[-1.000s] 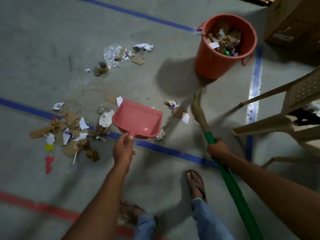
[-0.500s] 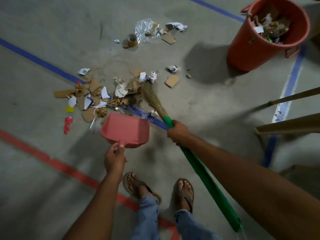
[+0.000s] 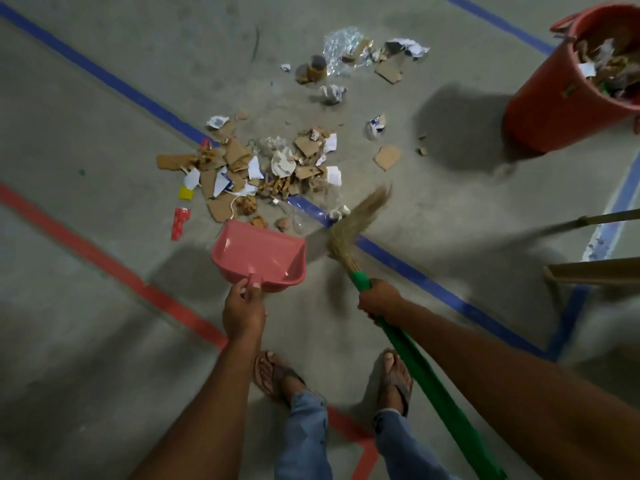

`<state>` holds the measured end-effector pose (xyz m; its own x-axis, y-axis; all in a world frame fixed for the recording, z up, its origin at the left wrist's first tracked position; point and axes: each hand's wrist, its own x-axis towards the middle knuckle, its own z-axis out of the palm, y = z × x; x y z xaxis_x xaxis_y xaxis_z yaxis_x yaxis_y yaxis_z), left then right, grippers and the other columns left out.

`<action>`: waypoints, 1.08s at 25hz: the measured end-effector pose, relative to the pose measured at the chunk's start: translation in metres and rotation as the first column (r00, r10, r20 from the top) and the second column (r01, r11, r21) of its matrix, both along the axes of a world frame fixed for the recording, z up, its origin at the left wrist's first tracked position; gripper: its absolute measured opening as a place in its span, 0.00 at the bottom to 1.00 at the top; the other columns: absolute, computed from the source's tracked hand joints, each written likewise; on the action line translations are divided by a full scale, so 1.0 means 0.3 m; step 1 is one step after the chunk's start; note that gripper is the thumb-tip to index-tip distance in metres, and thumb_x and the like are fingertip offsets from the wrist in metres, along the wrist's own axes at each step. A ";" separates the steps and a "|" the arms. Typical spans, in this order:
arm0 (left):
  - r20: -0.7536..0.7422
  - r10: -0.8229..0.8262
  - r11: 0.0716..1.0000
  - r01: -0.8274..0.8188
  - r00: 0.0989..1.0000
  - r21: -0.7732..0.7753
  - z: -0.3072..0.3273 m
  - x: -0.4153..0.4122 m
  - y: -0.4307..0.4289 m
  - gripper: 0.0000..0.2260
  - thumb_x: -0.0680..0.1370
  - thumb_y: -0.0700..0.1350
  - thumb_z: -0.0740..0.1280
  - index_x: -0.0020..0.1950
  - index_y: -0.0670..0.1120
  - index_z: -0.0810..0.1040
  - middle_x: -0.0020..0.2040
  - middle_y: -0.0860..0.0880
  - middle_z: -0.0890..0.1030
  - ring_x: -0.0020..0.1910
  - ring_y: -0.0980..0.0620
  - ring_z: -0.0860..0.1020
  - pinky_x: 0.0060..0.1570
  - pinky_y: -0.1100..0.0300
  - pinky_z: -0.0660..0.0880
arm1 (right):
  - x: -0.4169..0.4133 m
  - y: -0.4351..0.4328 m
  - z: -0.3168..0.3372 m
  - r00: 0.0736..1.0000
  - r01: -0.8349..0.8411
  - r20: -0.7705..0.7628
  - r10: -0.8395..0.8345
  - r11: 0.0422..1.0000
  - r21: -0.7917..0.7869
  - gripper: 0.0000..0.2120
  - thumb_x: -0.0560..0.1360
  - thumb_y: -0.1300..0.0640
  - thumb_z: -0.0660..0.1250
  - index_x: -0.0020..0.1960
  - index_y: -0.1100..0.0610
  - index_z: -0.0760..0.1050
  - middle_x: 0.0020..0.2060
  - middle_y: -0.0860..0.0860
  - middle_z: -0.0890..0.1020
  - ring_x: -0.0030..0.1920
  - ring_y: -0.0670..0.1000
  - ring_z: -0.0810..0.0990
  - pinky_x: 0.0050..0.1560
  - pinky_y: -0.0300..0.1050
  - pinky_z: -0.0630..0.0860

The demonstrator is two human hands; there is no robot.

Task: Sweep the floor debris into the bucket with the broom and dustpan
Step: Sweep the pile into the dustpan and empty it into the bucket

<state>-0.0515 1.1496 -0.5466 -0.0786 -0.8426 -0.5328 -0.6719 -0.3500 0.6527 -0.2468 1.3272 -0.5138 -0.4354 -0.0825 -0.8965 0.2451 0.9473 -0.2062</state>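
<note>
My left hand grips the handle of the pink dustpan, and its open mouth faces the pile of paper and cardboard bits at 12 o'clock. My right hand grips the green broom, with its bristles just beside the pan at 3 o'clock. The orange bucket stands well apart at 2 o'clock.

Blue tape line from 10 to 4 o'clock, red tape line at 8 o'clock, beige furniture legs at 3 o'clock.
</note>
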 end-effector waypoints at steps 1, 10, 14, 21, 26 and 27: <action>-0.006 0.008 1.000 -0.008 1.000 -0.004 -0.009 0.012 -0.034 0.16 0.81 0.54 0.69 0.65 0.47 0.80 0.52 0.45 0.84 0.33 0.49 0.81 0.38 0.52 0.83 | -0.005 -0.062 -0.024 1.000 -0.020 -0.010 0.019 0.999 -0.040 0.15 0.74 0.63 0.67 0.60 0.61 0.74 0.36 0.56 0.79 0.29 0.52 0.77 0.24 0.41 0.74; 0.055 0.125 0.990 -0.121 0.991 -0.073 0.067 0.073 -0.145 0.19 0.79 0.60 0.65 0.65 0.51 0.80 0.57 0.48 0.84 0.45 0.41 0.85 0.45 0.47 0.83 | -0.047 -0.208 0.215 0.973 0.053 -0.208 -0.096 0.977 -0.204 0.30 0.75 0.60 0.66 0.75 0.50 0.64 0.49 0.57 0.81 0.37 0.54 0.81 0.28 0.44 0.77; 0.193 0.226 0.961 -0.186 0.955 -0.204 0.157 0.182 -0.152 0.16 0.82 0.51 0.66 0.67 0.48 0.80 0.61 0.43 0.84 0.59 0.39 0.82 0.56 0.50 0.76 | 0.077 -0.117 0.250 0.844 -0.473 -0.323 0.429 0.878 -0.071 0.39 0.73 0.56 0.66 0.80 0.43 0.54 0.56 0.55 0.81 0.45 0.55 0.83 0.43 0.52 0.82; 0.315 0.292 0.950 -0.236 0.903 -0.205 0.148 0.415 -0.159 0.16 0.83 0.51 0.65 0.68 0.47 0.80 0.62 0.41 0.83 0.61 0.37 0.79 0.58 0.49 0.74 | 0.295 -0.245 0.032 0.642 -0.762 -0.141 0.754 0.648 -0.002 0.32 0.74 0.54 0.64 0.77 0.46 0.61 0.52 0.54 0.80 0.47 0.56 0.81 0.45 0.50 0.82; 0.313 0.294 0.953 -0.252 0.903 -0.168 0.101 0.498 -0.145 0.16 0.82 0.53 0.65 0.67 0.49 0.80 0.56 0.40 0.85 0.58 0.38 0.82 0.56 0.48 0.75 | 0.192 -0.304 0.023 0.760 -0.599 -0.248 0.601 0.795 0.093 0.32 0.76 0.57 0.63 0.78 0.49 0.57 0.46 0.53 0.79 0.43 0.54 0.81 0.41 0.53 0.83; 0.307 0.297 0.952 -0.257 0.904 -0.167 0.103 0.500 -0.141 0.16 0.82 0.53 0.65 0.67 0.50 0.80 0.55 0.40 0.86 0.57 0.38 0.82 0.56 0.48 0.75 | 0.174 -0.297 0.048 0.745 -0.600 -0.287 0.602 0.793 0.104 0.35 0.76 0.58 0.62 0.80 0.47 0.54 0.45 0.53 0.78 0.41 0.53 0.81 0.38 0.52 0.83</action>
<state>0.0985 1.1072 -0.5157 0.3273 -0.8639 -0.3829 -0.7408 -0.4861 0.4636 -0.1947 1.2382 -0.4995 -0.5349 -0.4121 -0.7376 -0.4460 0.8792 -0.1677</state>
